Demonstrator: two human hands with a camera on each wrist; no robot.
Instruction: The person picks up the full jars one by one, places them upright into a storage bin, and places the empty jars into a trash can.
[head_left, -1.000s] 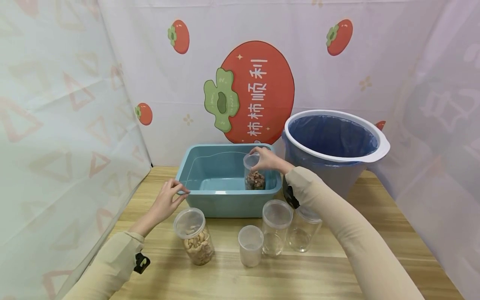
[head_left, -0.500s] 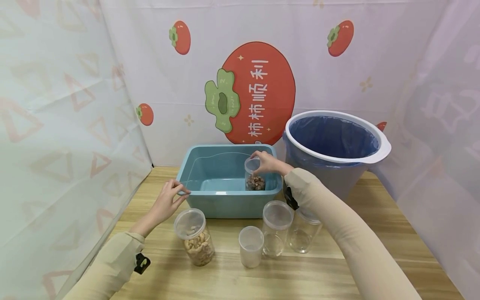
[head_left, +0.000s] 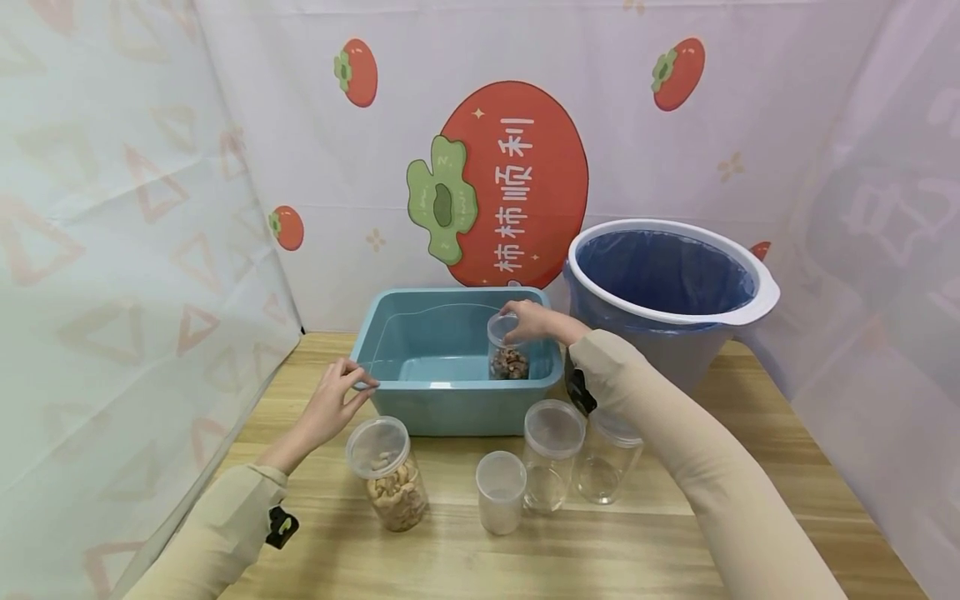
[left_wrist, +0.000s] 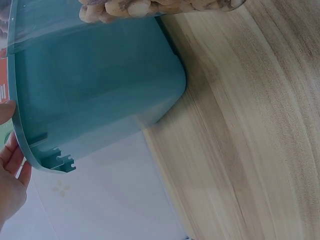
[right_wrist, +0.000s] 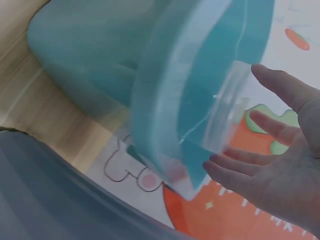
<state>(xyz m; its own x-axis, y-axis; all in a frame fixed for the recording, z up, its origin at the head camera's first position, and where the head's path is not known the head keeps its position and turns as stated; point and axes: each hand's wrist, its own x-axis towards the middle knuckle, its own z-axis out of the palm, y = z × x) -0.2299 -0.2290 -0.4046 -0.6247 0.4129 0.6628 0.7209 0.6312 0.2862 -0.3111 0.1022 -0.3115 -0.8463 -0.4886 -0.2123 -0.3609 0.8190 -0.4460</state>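
Inside the blue tub [head_left: 450, 408], at its right end, stands a clear lidded jar [head_left: 509, 363] of brown walnut-like pieces. My right hand [head_left: 538, 322] is over that jar. In the right wrist view its fingers are spread and nearly straight, with thumb and fingertips right at the edge of the jar's lid [right_wrist: 230, 105]. My left hand [head_left: 333, 398] pinches the tub's rim at the front left corner. The left wrist view shows the thumb [left_wrist: 7, 112] on one side of the rim and fingers on the other. A lidded jar of cashews [head_left: 395, 492] stands before the left hand.
Along the front stand a small translucent cup [head_left: 501, 493] and two clear jars, a tall one [head_left: 547, 479] and one behind my right sleeve [head_left: 600, 475]. A big white-rimmed bin [head_left: 675, 318] with a blue liner stands right of the tub. Printed curtains surround the wooden table [head_left: 450, 567].
Since one second ago the jar of brown pieces has sunk slightly in the tub, and my right hand has come down a little with it. The left hand keeps its place on the rim.
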